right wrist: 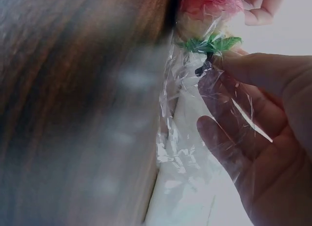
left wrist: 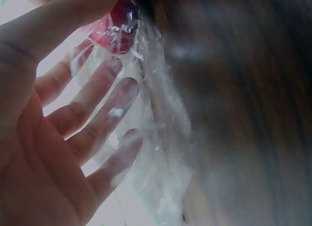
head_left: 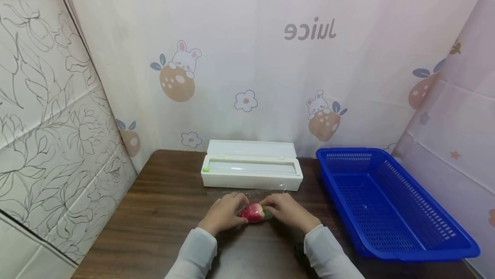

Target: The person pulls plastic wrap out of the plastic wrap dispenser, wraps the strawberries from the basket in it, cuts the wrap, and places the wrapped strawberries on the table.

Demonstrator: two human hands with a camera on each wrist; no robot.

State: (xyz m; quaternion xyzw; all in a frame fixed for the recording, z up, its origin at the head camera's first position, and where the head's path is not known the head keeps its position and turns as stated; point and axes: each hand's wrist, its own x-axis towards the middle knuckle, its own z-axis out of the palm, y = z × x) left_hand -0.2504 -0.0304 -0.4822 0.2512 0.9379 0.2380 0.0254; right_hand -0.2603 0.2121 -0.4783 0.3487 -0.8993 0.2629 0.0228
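A red fruit like a strawberry (head_left: pixel 253 213), pale toward its green-leaved, dark-stemmed end, lies on its side at the front middle of the table. Clear plastic wrap (right wrist: pixel 183 148) covers it and spreads out crumpled on both sides. My left hand (head_left: pixel 226 213) holds the fruit's red end, its thumb laid along the red skin in the left wrist view. At the leafy end my right hand (head_left: pixel 288 211) pinches the wrap, thumb tip beside the green leaves (right wrist: pixel 212 43). Its other fingers show through the film.
Behind the hands stands a white wrap dispenser box (head_left: pixel 251 180) with its lid (head_left: pixel 251 148) raised and a green slider (head_left: pixel 205 169) at its left. On the right is a blue plastic basket (head_left: pixel 348 223). A dark wooden table (head_left: pixel 154 219) meets a printed curtain at the back.
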